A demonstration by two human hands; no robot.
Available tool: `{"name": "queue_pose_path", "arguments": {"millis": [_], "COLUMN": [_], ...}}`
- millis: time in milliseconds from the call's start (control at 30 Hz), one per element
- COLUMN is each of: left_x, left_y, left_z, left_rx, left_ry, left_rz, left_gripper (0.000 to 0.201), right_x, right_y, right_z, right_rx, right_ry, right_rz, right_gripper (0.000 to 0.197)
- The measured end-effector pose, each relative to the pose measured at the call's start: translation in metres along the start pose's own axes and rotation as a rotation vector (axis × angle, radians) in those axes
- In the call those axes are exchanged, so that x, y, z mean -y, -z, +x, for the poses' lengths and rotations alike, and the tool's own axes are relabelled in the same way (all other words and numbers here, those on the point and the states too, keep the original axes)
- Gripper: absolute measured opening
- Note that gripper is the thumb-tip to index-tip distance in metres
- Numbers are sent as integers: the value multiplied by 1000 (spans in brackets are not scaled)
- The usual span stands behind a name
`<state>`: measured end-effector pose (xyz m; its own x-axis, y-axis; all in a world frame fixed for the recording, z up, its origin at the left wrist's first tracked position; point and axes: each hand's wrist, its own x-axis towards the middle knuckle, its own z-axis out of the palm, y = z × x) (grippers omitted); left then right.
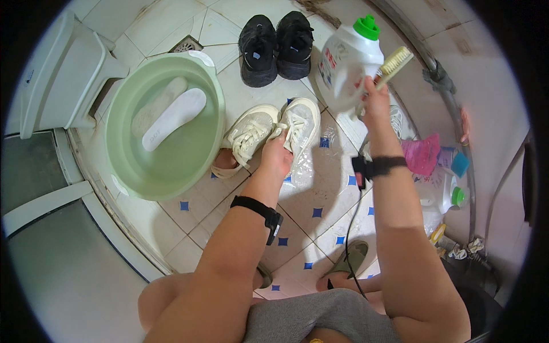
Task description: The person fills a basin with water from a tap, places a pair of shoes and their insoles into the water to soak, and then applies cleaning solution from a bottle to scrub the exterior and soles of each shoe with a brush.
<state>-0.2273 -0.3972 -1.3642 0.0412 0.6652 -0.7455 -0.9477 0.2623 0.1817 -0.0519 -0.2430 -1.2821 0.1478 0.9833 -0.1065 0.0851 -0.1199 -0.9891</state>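
My left hand (277, 157) is closed on the edge of a wet white sneaker (301, 127) with loose laces. Its mate, another white lace-up sneaker (250, 137), lies tilted against it on the left. My right hand (376, 106) is closed around the handle side of a large white detergent jug (346, 66) with a green cap. A pale-bristled scrub brush (394, 66) sticks up from the same hand. The fingers are partly hidden, so how they share the jug and brush is unclear.
A green basin (217, 123) of water with two insoles (174, 119) stands left. Black shoes (276, 48) sit at the far side. Along the right wall are a pink bag (421, 154) and a second jug (437, 191). Wet patches show on the tiled floor (320, 197).
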Motion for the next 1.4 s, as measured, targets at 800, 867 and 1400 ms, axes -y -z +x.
{"name": "queue_pose_path", "arguments": {"millis": [800,867,1400], "left_x": [10,14,28], "left_y": [-35,-35,-12], "left_z": [-2,-2,23], "left_rx": [64,81,82], "left_ry": [30,23,-41], "left_rz": [57,20,241], "left_gripper": [30,30,37], "right_x": [67,68,62], "right_y": [61,61,64], "right_z": [-198,-196,-195], "right_rx": [400,400,426], "right_ry": [-202,-183,-151], "right_rz": [-724,-802,-1025], "right_gripper": [31,31,38]}}
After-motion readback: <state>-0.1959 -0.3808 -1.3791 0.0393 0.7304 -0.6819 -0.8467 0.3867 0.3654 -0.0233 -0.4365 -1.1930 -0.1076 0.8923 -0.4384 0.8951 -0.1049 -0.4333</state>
